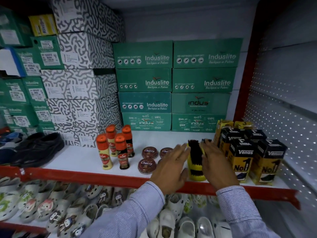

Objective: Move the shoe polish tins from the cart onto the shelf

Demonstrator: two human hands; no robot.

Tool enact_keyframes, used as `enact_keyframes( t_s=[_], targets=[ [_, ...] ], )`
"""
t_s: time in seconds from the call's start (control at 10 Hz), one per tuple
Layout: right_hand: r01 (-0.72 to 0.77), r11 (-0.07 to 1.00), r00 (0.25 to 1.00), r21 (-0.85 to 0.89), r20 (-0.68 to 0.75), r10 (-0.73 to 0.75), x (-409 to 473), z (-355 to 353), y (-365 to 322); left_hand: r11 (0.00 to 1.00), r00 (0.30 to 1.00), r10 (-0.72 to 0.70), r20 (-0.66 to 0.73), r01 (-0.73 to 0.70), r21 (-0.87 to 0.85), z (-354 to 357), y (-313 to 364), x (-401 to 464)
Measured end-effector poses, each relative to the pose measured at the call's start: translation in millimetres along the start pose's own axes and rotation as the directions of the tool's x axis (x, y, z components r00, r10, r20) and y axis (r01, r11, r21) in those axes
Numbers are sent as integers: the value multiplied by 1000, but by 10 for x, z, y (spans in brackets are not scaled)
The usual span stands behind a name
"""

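Three brown Cherry polish tins lie flat on the white shelf (82,157): one at the front (147,165), one behind it (149,152), and a third (165,152) partly hidden by my left hand (171,166). That hand hovers with fingers spread, just right of the tins. My right hand (215,162) is flat and open on the other side of a yellow shoe brush (195,160) with black bristles, which stands between both palms. Whether the palms touch the brush is unclear. No cart is in view.
Several Kiwi liquid polish bottles (113,148) stand left of the tins. Black and yellow Venas boxes (248,152) fill the shelf's right end. Green Induslite boxes (173,86) line the back, with black shoes (37,148) at the left. White clogs (51,206) fill the lower shelf.
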State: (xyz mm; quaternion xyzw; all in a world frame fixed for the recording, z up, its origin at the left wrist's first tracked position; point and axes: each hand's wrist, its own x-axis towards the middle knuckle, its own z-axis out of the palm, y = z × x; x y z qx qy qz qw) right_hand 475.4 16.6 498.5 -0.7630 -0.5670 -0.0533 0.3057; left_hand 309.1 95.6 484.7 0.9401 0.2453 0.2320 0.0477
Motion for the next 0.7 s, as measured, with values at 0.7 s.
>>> enact_keyframes(
  t_s=[0.7],
  targets=[
    [26,998,995,-62,95,-20,-157,-94,193,988,998,-9,60,-1,157,71,243,106]
  ],
)
